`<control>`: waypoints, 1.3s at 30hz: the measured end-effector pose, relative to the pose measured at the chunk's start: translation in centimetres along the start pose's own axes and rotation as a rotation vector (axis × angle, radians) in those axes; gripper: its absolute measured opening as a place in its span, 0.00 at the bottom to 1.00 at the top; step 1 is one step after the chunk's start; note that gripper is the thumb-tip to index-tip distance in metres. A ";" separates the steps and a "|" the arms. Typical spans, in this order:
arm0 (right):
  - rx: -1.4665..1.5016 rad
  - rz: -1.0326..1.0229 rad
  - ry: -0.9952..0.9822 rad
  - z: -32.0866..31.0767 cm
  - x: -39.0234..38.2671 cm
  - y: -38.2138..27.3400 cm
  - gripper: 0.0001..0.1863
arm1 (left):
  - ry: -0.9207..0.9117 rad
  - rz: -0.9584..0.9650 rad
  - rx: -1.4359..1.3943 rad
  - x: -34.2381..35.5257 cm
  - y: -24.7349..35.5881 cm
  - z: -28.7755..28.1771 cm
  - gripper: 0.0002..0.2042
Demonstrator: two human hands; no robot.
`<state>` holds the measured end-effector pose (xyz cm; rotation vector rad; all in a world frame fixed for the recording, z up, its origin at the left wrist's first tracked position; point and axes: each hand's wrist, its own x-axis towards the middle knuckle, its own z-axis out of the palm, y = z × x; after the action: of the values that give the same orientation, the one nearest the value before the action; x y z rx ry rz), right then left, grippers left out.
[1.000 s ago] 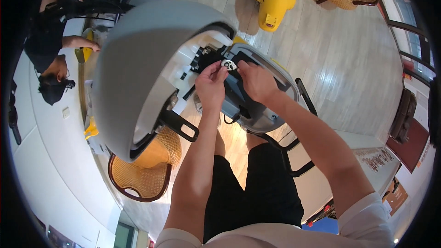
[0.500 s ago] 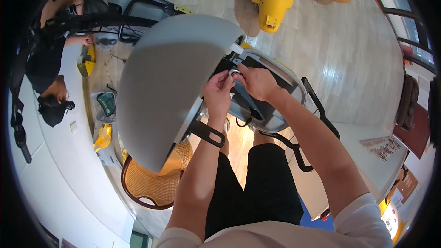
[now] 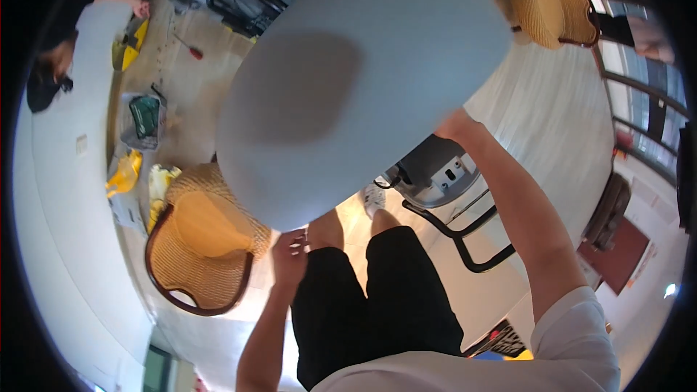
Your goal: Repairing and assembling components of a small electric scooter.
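A large grey rounded shell (image 3: 370,87) is tipped over the grey base (image 3: 428,181), covering most of it. My right hand (image 3: 456,123) is at the shell's right edge, its fingers largely hidden by it. Just below the shell's lower left edge, my left hand (image 3: 290,254) has its fingers curled, with small bright spots among them that I cannot make out. A black tubular frame (image 3: 465,247) shows below the base.
A wicker chair (image 3: 196,261) stands left of me, another (image 3: 541,14) at upper right. Yellow parts (image 3: 127,174), a crate (image 3: 145,120) and a screwdriver (image 3: 194,52) lie on the left. A co-worker (image 3: 51,72) is at far left; another person's hand (image 3: 650,40) shows at far right.
The shell has swung right over the base, hiding its inside. My left hand has dropped down and left to its lower edge; my right hand has moved to its right edge.
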<state>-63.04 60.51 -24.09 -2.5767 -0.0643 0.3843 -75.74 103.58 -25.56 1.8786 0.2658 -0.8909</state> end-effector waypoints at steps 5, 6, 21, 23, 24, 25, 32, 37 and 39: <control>0.202 0.093 -0.175 -1.6 -0.5 1.8 0.13 | 0.063 -0.040 0.285 -4.4 -8.5 -1.3 0.08; 0.072 -0.046 -0.038 -0.3 -0.4 2.2 0.14 | 0.038 -0.100 0.267 -5.8 -11.0 -0.9 0.09; -0.137 0.128 -0.229 -1.0 0.9 2.3 0.23 | -1.180 -0.398 -0.022 -17.8 -9.3 4.8 0.10; -0.078 0.144 -0.217 0.0 0.8 1.6 0.24 | -1.139 -0.201 0.086 -19.0 -8.9 6.4 0.10; 0.097 0.274 -0.187 0.5 0.1 0.9 0.23 | -1.141 -0.198 0.088 -19.7 -9.5 7.8 0.10; 0.271 0.403 -0.154 1.0 -0.2 0.2 0.22 | -0.868 -0.113 0.128 -20.2 -10.7 9.5 0.09; 1.222 0.829 0.269 7.1 0.6 -4.0 0.23 | -0.039 -0.026 0.638 -18.0 -22.2 14.0 0.08; 2.261 0.626 0.655 6.7 5.3 -3.9 0.29 | -0.002 -0.271 0.349 -17.4 -22.2 12.3 0.08; 2.530 0.374 0.795 7.7 5.7 -5.9 0.29 | 0.056 -0.206 0.409 -18.1 -23.2 11.8 0.08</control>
<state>-59.57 70.10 -28.84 -0.0408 0.6798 -0.3796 -106.49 108.11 -32.08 2.2858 0.3353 -1.0959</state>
